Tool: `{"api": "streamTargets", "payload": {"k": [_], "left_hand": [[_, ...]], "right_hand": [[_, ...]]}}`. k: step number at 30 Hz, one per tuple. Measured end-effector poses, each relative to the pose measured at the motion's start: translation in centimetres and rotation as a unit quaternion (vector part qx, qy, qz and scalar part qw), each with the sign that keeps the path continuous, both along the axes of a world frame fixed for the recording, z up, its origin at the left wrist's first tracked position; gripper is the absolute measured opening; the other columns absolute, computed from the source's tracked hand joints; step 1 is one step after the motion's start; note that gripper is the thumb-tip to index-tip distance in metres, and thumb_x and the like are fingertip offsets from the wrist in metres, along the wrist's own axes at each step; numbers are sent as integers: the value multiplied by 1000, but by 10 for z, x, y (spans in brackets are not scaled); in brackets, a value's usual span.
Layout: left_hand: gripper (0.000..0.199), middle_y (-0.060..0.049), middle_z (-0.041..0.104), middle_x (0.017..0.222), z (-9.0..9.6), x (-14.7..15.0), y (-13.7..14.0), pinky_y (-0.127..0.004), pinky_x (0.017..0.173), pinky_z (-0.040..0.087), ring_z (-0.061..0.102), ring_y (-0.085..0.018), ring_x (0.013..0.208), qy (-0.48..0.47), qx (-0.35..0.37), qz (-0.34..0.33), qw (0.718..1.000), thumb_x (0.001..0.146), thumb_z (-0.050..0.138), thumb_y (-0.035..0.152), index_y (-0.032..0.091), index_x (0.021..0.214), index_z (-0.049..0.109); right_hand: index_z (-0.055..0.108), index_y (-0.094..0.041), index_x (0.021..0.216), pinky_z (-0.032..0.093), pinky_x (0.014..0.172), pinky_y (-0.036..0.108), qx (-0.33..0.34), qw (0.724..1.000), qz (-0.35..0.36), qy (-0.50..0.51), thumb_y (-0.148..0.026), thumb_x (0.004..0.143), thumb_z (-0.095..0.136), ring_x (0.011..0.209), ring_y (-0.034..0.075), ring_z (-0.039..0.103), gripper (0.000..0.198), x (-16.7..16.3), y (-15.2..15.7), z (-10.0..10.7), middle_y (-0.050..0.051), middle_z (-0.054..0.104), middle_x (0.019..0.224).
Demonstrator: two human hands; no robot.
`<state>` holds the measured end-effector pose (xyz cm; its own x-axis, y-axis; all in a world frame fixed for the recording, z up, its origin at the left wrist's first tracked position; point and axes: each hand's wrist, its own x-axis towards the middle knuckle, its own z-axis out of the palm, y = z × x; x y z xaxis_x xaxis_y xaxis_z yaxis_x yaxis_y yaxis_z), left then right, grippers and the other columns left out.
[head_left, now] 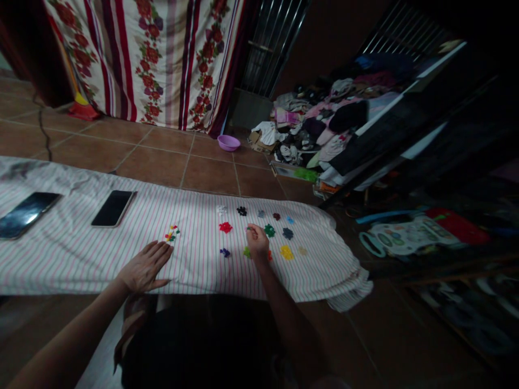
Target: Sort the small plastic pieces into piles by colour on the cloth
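Observation:
My left hand [148, 266] lies flat with fingers stretched out on the striped cloth [198, 270]. Its fingertips are just below a small mixed pile of red, yellow, green and white pieces [172, 234]. My right hand [258, 242] is closed in a pinch among several small piles sorted by colour. A speck of green shows at its fingertips, but whether it is held or lies behind them is unclear. Around this hand are red pieces [225, 227], dark green pieces [269, 230], lime pieces [246, 252] and yellow pieces [286, 252]. Orange pieces [270, 255] are partly hidden by the wrist.
Two phones, a black one [113, 208] and a larger one [29, 215], lie on the cloth at left. Further piles include black pieces [241, 210] and purple pieces [225, 252]. Beyond, a purple basin [229, 143] stands on the tiled floor near heaped clothes [316, 121].

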<state>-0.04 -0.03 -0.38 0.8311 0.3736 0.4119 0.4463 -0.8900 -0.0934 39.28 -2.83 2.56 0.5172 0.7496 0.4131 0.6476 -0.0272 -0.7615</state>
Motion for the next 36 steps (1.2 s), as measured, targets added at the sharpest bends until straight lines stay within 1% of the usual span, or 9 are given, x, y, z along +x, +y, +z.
{"api": "streamTargets", "payload": {"k": [3,5,8,13,17,22,27,36], "left_hand": [[71,-24,59,126,2,1,0,-52,101,41,54,-36,118,0,12,-5,1000,91,47,58,3,136,50],[71,-25,59,125,3,1,-1,-52,100,41,54,-36,117,1,18,-9,1000,91,48,58,2,134,51],[71,-24,58,126,3,1,-1,-52,101,41,53,-36,118,3,6,-4,1000,91,46,59,3,136,50],[72,-23,58,129,-2,-1,1,-53,102,40,52,-35,120,6,-3,-4,1000,91,45,59,5,139,47],[73,-24,57,129,-3,-2,1,-53,103,40,52,-36,120,4,-1,-7,1000,91,47,59,5,139,47],[71,-23,58,128,0,0,-1,-52,103,40,52,-36,120,18,-4,7,1000,91,46,59,5,137,49],[72,-24,58,127,4,0,0,-52,101,41,53,-37,118,31,25,-1,999,91,46,60,2,134,51],[71,-23,58,127,2,-1,0,-51,102,40,54,-36,118,31,31,-3,999,90,49,59,3,134,51]], "right_hand": [[68,-17,94,52,71,31,-6,999,-48,-7,-34,76,49,78,19,63,31,30,-1,-1,10,69,91],[68,-17,92,51,74,32,-12,997,-77,-16,-36,76,49,77,20,63,31,49,-1,-3,9,70,87],[67,-18,88,50,77,35,-30,993,-113,-25,-38,75,48,75,20,63,30,75,-1,-6,8,70,81],[66,-18,80,49,75,36,-42,991,-122,-36,-39,74,49,73,22,62,28,102,1,-13,9,69,78],[65,-19,76,48,75,36,-54,990,-116,-55,-37,73,48,73,22,61,25,108,3,-19,9,68,78],[63,-20,75,47,76,36,-65,989,-118,-68,-34,72,48,75,22,59,21,107,5,-24,8,65,77],[63,-20,74,47,76,38,-50,990,-104,-77,-31,73,48,76,23,59,18,106,4,-23,9,65,77],[67,-17,75,49,78,38,-23,991,-97,-89,-27,71,45,79,23,60,24,108,3,-23,10,68,80]]}}
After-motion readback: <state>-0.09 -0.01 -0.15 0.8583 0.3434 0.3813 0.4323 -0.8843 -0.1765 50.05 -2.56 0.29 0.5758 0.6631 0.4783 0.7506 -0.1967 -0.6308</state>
